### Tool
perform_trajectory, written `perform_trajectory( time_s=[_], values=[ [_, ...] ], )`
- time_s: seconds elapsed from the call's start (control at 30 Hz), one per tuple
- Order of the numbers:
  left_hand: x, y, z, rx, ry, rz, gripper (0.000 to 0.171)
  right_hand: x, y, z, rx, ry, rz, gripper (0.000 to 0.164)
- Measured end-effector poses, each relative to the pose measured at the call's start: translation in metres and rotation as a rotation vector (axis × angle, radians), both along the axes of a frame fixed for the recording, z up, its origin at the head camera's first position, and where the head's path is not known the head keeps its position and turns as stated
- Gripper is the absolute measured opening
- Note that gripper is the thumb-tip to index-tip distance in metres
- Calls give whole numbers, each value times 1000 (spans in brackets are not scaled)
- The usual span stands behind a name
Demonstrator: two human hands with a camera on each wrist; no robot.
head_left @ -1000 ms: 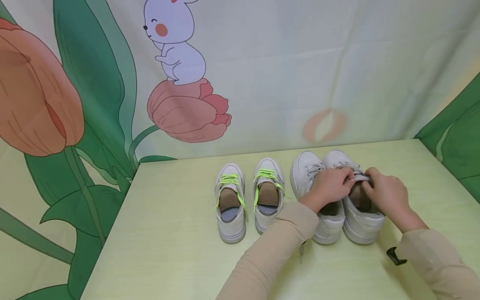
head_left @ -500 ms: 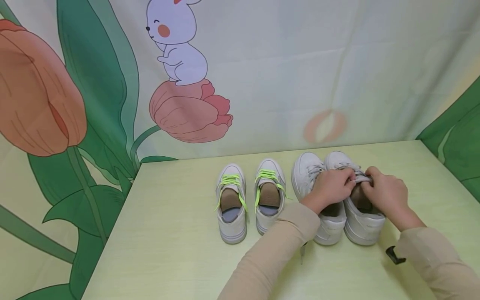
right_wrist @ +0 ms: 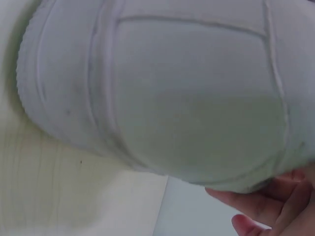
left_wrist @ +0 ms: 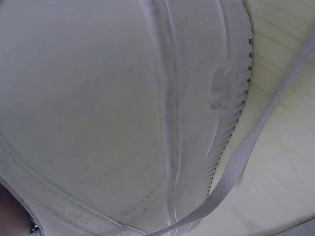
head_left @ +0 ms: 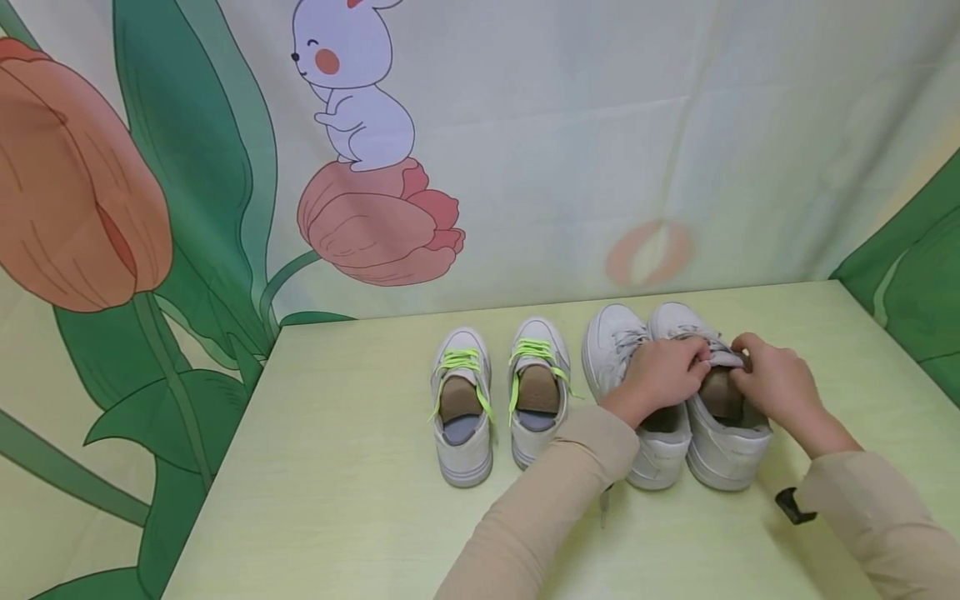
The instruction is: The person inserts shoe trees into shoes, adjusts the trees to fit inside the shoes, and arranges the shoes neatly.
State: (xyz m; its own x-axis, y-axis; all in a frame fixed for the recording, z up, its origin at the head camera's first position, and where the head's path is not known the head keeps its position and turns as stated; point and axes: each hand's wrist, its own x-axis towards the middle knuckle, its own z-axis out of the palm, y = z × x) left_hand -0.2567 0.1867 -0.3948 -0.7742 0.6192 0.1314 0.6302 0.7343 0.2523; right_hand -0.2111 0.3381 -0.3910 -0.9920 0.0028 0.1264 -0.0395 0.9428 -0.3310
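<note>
Two larger white sneakers stand side by side on the table, toes toward the wall. My left hand (head_left: 667,371) reaches across the left one (head_left: 656,467) and pinches the top edge by the tongue of the right one (head_left: 726,460). From the other side, my right hand (head_left: 780,387) grips the rim of that sneaker's opening, thumb at the inside. In the left wrist view a loose white lace (left_wrist: 236,162) trails past a sneaker's side (left_wrist: 88,98). Fingers (right_wrist: 256,204) show beside the sneaker's upper (right_wrist: 197,103) in the right wrist view. Both hands partly hide the laces.
Two smaller white sneakers with neon green laces, one at the far left (head_left: 465,458) and one beside it (head_left: 536,421), stand left of the larger pair. My left forearm (head_left: 540,508) passes in front. A printed cloth backdrop (head_left: 540,167) rises behind the pale yellow table (head_left: 337,467).
My right hand has shifted slightly to the right at the sneaker's rim, its wrist turning a little. The left hand and all the shoes look the same.
</note>
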Motion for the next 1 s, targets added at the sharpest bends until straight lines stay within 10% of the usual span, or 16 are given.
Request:
perform_trajectory(
  time_s=[1.0],
  values=[
    [7,-9,-4,-170,132,-180,20,15,24,4,-176,-158,191,48]
  ],
)
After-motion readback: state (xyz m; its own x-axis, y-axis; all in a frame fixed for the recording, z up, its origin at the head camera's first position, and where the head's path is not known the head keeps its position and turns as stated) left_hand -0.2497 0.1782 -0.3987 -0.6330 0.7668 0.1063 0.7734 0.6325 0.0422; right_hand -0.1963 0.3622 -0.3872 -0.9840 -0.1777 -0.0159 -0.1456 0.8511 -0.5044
